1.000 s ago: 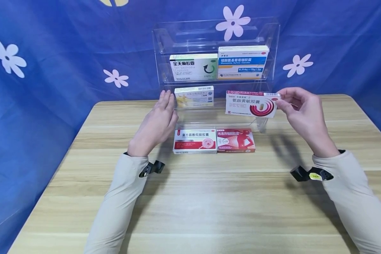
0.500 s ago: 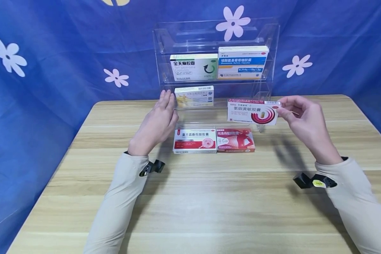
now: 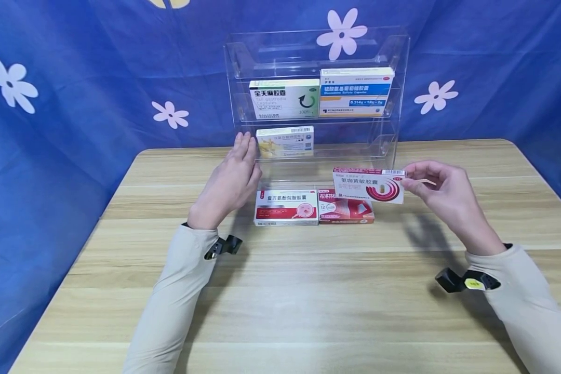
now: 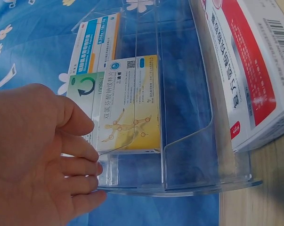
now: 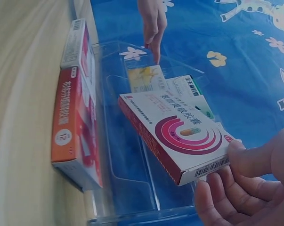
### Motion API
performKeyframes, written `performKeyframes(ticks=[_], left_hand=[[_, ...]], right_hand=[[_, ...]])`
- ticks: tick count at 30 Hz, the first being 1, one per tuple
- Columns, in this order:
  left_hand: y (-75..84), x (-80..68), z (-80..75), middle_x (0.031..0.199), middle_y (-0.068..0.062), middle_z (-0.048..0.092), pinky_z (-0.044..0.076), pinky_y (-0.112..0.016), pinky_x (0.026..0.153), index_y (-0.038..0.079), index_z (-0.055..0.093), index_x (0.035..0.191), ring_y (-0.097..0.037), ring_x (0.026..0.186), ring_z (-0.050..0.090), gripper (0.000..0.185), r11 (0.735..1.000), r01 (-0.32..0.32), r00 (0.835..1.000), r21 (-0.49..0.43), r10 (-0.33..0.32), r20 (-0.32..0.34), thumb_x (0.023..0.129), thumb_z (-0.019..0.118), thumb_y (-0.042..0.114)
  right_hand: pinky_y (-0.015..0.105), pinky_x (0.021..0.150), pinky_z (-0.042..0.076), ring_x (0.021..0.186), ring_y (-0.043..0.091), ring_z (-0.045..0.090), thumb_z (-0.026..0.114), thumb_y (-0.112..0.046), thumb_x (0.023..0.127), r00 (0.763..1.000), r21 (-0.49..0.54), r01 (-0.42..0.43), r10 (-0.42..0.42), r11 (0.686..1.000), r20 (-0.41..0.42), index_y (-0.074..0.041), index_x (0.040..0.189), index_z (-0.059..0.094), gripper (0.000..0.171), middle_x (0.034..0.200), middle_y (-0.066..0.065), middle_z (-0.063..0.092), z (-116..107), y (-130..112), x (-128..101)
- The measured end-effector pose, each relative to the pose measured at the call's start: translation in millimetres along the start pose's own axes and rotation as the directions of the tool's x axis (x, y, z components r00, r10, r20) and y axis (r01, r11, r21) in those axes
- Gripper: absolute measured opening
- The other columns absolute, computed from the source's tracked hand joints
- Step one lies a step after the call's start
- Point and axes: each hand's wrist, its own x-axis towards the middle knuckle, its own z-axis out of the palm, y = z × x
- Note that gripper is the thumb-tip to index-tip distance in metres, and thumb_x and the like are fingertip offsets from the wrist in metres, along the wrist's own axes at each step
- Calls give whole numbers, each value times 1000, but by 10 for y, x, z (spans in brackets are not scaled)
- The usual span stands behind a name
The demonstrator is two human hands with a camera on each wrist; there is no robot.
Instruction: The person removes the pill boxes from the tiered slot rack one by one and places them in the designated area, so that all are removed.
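My right hand (image 3: 441,200) pinches one end of a white and magenta medicine box (image 3: 368,186) between thumb and fingers. In the head view this box overlaps the red medicine box (image 3: 346,212) at the foot of the stand. My left hand (image 3: 231,179) lies with straight fingers at the left side of the clear display stand (image 3: 355,150). Right by those fingertips, a white and yellow medicine box (image 4: 130,103) sits in the middle tier. On the upper tier stand a green and white box (image 3: 284,99) and a blue and white box (image 3: 357,92).
A white and red medicine box (image 3: 286,208) lies left of the red one at the stand's front. The wooden table (image 3: 280,296) reaches back to a blue flowered curtain (image 3: 98,78) behind the stand.
My right hand has lowered the white and magenta box toward me, from in front of the middle tier to over the red box. My left hand has stayed put.
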Motion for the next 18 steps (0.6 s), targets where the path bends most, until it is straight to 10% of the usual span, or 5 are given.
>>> performKeyframes(ticks=[18], left_hand=[[12, -3, -5, 157, -27, 13, 7, -41, 120, -10, 20, 149, -35, 146, 5, 56, 999, -12, 1000, 31, 12, 1, 103, 28, 21]], right_hand=[[18, 72, 53, 82, 4, 65, 65, -12, 93, 968, 40, -97, 85, 994, 235, 6, 116, 60, 30, 89, -14, 68, 57, 220, -123]])
